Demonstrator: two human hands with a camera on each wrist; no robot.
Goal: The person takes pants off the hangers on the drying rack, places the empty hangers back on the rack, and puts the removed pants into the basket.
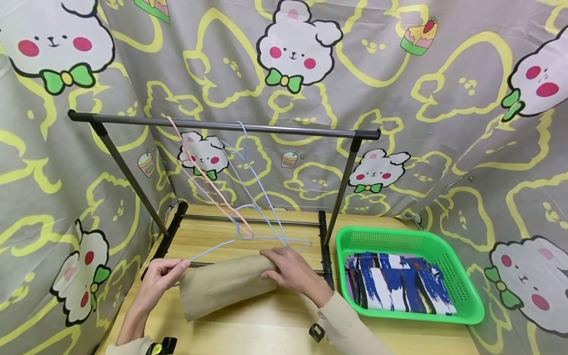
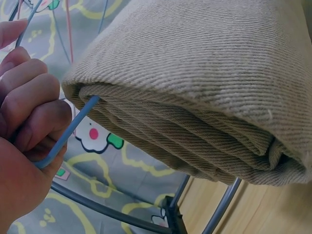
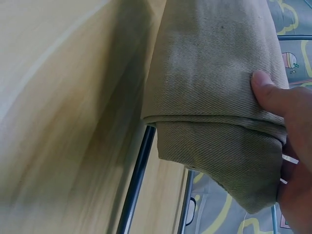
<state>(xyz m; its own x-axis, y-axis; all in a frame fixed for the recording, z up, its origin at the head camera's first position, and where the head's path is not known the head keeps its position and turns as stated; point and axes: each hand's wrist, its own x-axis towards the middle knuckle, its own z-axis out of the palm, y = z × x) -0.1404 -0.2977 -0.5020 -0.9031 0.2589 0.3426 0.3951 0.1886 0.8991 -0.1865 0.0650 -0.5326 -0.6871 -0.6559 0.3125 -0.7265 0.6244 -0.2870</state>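
Observation:
A folded khaki twill garment [image 1: 226, 286] lies draped over a blue wire hanger [image 1: 213, 249], above the front of the rack's base. My left hand [image 1: 155, 286] grips the hanger's left corner; its fingers curl round the blue wire [image 2: 73, 129], which runs into the garment's folds in the left wrist view. At the garment's right end, my right hand [image 1: 293, 271] holds the cloth, thumb on the upper face and fingers behind it. Several layers of cloth [image 2: 195, 131] show at the left end. The hanger's lower bar is mostly hidden inside the garment.
A dark metal rack [image 1: 293, 129] spans the wooden table [image 1: 262, 330]. From its bar hang a pink hanger [image 1: 199, 170] and a blue hanger [image 1: 262, 185]. A green basket [image 1: 466, 301] with folded patterned cloth [image 1: 399, 286] stands at right. Patterned curtains [image 1: 390, 98] enclose the table.

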